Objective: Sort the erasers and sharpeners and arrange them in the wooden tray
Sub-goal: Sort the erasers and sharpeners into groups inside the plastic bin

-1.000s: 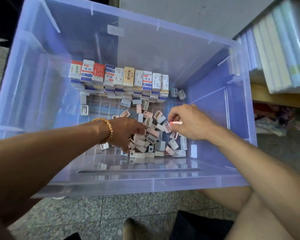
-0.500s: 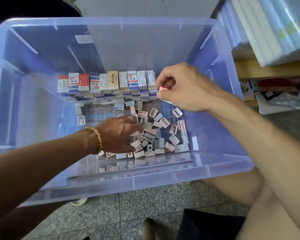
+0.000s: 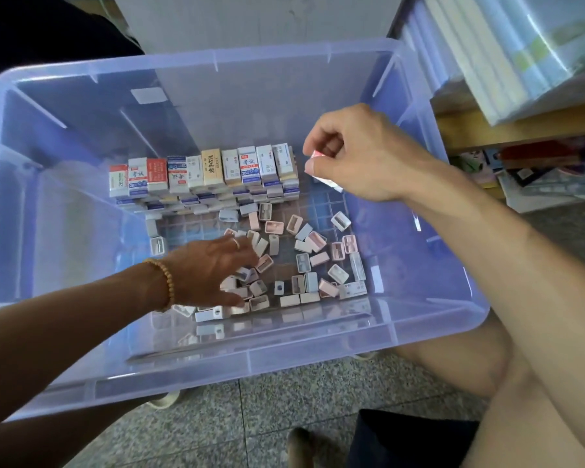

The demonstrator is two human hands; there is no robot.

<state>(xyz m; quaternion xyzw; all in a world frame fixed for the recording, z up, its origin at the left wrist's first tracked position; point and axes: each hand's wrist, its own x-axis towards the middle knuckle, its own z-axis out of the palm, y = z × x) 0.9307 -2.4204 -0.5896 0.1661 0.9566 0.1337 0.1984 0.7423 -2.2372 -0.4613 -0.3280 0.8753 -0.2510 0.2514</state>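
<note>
The right hand (image 3: 358, 157) pinches a red-and-white eraser (image 3: 321, 163), raised just right of the stacked eraser row (image 3: 203, 173), likely to add it there. Below its grip, the left hand (image 3: 213, 271) rests spread-fingered on loose sharpeners (image 3: 304, 261), seemingly sifting.

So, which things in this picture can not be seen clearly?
- Item in the right hand: head view, curled fingers cover most; only a red-white edge shows.
- Pieces under the left hand: palm hides them.
- Eraser stack labels: too small.
- Wooden tray: none visible; only the plastic bin.
</note>
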